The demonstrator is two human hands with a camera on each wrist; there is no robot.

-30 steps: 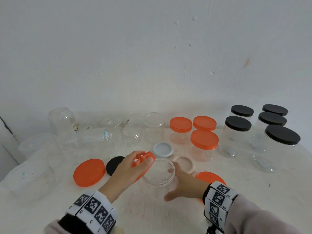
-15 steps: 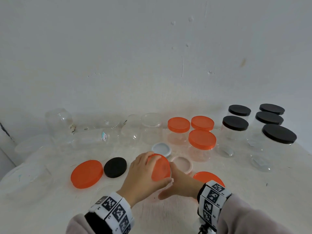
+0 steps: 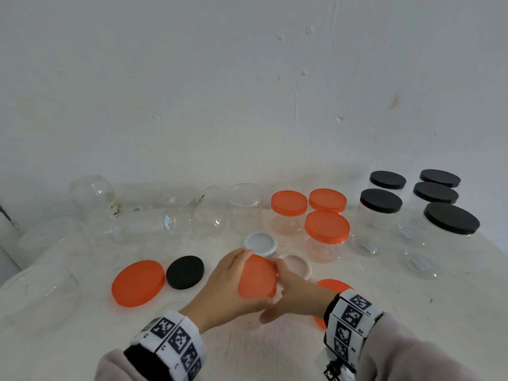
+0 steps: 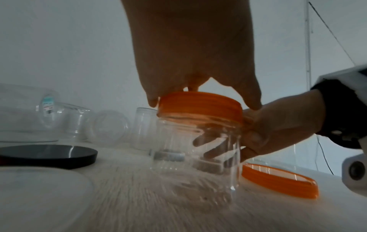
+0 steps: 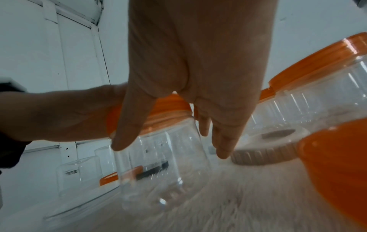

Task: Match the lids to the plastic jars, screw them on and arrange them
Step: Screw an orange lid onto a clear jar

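The left hand (image 3: 224,288) is curling its fingers (image 4: 152,98) over the orange lid (image 3: 257,276), which is sitting tilted on the clear jar (image 4: 196,146) near the table's (image 3: 275,353) front edge. The right hand (image 3: 295,294) is gripping the jar's side. Twisted while canted, the lid is risking cross-threading, or the light jar is slipping round.

Left hand (image 3: 228,287) reaches in from the lower left, palm down, fingers (image 4: 152,97) and thumb curled around a rim. Right hand (image 3: 297,292) meets it from the right, fingers (image 5: 224,141) and thumb extended downward along a side wall. Banded wrists, pale sleeves.
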